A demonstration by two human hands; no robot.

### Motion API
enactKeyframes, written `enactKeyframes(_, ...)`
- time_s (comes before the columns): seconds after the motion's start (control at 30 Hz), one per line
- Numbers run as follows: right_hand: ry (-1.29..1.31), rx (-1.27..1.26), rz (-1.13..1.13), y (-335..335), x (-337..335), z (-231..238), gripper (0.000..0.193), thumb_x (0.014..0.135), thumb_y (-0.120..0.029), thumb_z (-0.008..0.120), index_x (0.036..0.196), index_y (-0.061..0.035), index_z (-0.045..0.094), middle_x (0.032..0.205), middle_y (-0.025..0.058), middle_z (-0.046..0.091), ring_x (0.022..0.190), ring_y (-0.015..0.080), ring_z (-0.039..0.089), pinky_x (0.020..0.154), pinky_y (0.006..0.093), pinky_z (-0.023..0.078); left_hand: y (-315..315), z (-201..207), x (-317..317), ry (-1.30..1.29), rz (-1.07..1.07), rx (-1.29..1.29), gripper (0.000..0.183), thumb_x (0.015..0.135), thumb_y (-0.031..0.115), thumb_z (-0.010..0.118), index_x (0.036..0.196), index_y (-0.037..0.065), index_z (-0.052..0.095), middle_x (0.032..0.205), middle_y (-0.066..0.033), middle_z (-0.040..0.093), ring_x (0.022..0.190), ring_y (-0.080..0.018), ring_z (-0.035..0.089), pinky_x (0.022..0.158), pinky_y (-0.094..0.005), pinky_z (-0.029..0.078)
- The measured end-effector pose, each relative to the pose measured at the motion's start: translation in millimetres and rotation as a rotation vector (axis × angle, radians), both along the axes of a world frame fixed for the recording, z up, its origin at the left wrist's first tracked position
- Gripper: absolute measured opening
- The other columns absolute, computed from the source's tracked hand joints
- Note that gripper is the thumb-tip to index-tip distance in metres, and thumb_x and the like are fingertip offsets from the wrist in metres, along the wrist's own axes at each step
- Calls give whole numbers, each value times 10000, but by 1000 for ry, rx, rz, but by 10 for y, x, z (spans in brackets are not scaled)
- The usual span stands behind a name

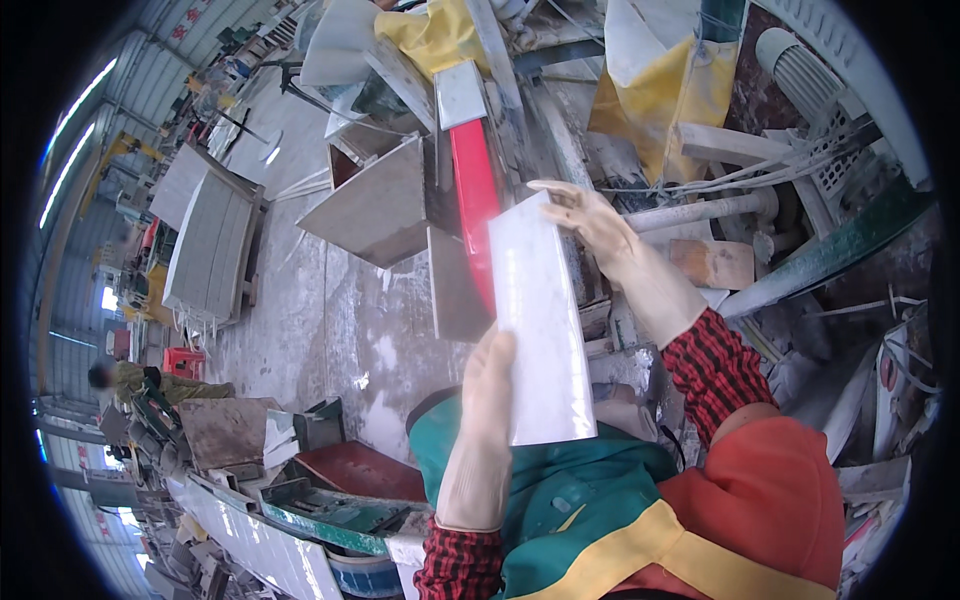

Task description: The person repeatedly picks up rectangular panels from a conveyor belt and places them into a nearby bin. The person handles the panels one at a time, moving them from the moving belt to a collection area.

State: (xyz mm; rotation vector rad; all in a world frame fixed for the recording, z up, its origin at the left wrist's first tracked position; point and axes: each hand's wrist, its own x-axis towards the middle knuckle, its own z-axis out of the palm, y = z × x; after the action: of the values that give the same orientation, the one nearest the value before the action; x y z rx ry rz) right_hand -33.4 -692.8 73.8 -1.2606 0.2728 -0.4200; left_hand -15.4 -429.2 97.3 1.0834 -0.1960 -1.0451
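A long white rectangular stone slab (545,330) is held in front of my body, its polished face catching the light. My left hand (488,375), in a pale glove, grips its left edge near the lower half. At the slab's upper right corner is my right hand (595,225), also gloved, its fingers curled over the edge and one finger stretched past the end. Part of each hand's grip is hidden behind the slab. Just beyond, a bright red strip (472,185) leads away to a pale block (460,95) at its far end.
Grey boards (380,205) stand left of the red strip. Yellow sheeting (665,110), a motor (800,70) and a green beam (840,250) crowd the right. Stacked slabs (210,250) rest on the left floor. Another person (150,382) is at far left.
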Motion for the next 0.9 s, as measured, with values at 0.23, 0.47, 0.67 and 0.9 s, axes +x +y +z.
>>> enactKeyframes(0.23,35,119,-158,73,151,-146,447,951,-381,647,1242,-42,638,1186,82,658,1114,151,588,993,310,430,-52,119,24,-87,65,-35,663,940,420,671,1398,-29,503,1247,-91,643,1076,-142,622,913,-277,499)
enactKeyframes(0.47,67,318,139,1173,-263,173,503,1008,-171,566,1463,-8,426,1388,94,549,1270,176,513,1071,303,400,0,7,443,-493,252,-55,533,1004,229,570,1423,-68,427,1264,-123,610,1165,-186,569,986,-327,446)
enactKeyframes(0.67,2,445,243,1258,-41,29,495,1015,-130,539,1469,13,402,1357,103,567,1215,144,557,1022,276,442,202,479,727,-511,98,133,621,910,218,641,1449,0,424,1145,-111,679,1011,-158,632,862,-283,461)
enactKeyframes(0.9,158,334,295,1356,-35,250,500,1022,-131,535,1470,32,386,1370,99,559,1196,136,573,1002,270,463,331,329,1558,-534,487,283,704,914,298,661,1487,11,372,1302,-193,595,1169,-241,592,949,-360,479)
